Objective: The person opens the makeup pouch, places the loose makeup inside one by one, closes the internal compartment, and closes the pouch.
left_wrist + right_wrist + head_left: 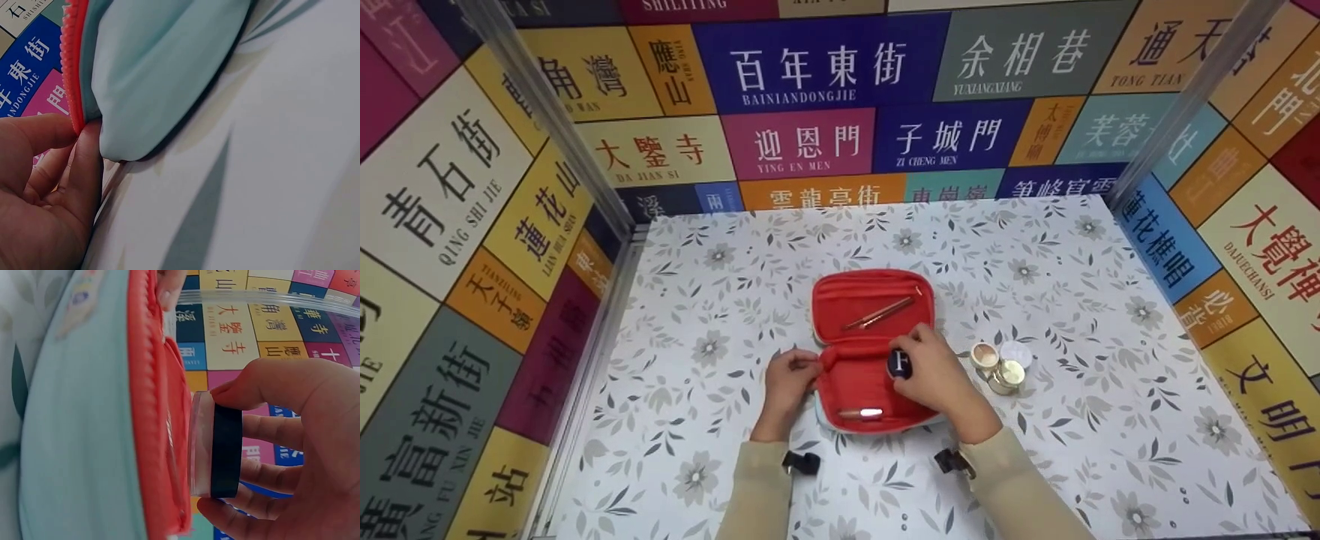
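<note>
A zip pouch point(851, 382), red inside and pale blue-green outside, lies unfolded on the table. My left hand point(786, 390) pinches its left edge near the fold; the left wrist view shows thumb and fingers at the end of the red zip point(73, 67). With my right hand point(937, 379) I hold a small round jar point(898, 364) by its sides, over the pouch's right half. The jar has a dark lid point(228, 450) with a white letter and a clear base with pale contents. A slim rose-gold stick point(885, 311) lies in the pouch's far half, a short tube point(861, 413) in its near half.
Right of the pouch stand several small cosmetic pots, among them a gold-coloured jar point(1006, 377) and a pot with a peach top point(984, 355). A floral sheet covers the table point(720, 300). Sign-printed walls point(802, 142) enclose the back and both sides.
</note>
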`<action>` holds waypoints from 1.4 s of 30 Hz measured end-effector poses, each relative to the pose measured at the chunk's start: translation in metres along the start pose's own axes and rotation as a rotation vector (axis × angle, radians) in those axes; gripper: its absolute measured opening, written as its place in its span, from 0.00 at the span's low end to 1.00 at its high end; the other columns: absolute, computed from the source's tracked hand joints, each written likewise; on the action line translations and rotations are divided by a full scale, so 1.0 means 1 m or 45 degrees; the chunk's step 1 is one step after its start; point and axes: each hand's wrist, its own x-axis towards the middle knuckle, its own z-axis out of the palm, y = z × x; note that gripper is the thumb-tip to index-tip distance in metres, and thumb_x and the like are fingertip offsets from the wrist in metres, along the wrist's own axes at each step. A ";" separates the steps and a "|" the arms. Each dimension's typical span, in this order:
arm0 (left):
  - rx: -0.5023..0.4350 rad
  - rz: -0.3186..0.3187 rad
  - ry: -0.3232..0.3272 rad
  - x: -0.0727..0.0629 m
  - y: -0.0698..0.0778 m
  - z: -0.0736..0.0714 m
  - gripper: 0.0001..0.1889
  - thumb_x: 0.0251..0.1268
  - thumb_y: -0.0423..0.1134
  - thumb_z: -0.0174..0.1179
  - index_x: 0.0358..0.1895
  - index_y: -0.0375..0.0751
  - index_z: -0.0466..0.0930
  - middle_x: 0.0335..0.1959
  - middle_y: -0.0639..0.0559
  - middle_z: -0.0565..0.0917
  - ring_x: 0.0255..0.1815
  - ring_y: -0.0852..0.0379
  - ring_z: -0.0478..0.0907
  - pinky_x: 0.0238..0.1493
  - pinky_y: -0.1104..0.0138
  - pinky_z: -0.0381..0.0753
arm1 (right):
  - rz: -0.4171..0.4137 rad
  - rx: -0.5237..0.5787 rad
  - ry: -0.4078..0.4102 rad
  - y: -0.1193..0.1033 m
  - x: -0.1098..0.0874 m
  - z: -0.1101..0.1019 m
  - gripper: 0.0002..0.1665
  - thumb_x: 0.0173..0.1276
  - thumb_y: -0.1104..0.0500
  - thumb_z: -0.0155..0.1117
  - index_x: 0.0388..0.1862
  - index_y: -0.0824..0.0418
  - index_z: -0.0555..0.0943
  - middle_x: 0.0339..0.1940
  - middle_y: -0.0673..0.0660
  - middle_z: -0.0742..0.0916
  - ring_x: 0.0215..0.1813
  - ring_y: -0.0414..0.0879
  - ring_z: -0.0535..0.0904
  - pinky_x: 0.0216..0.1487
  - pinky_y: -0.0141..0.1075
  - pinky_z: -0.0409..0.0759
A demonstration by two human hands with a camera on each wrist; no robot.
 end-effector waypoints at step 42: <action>0.033 0.029 0.000 0.000 -0.001 -0.001 0.10 0.64 0.24 0.67 0.46 0.22 0.85 0.31 0.44 0.87 0.25 0.59 0.81 0.28 0.68 0.83 | -0.108 -0.035 -0.106 -0.047 0.037 0.075 0.22 0.57 0.57 0.79 0.52 0.53 0.89 0.50 0.57 0.82 0.52 0.52 0.79 0.54 0.47 0.85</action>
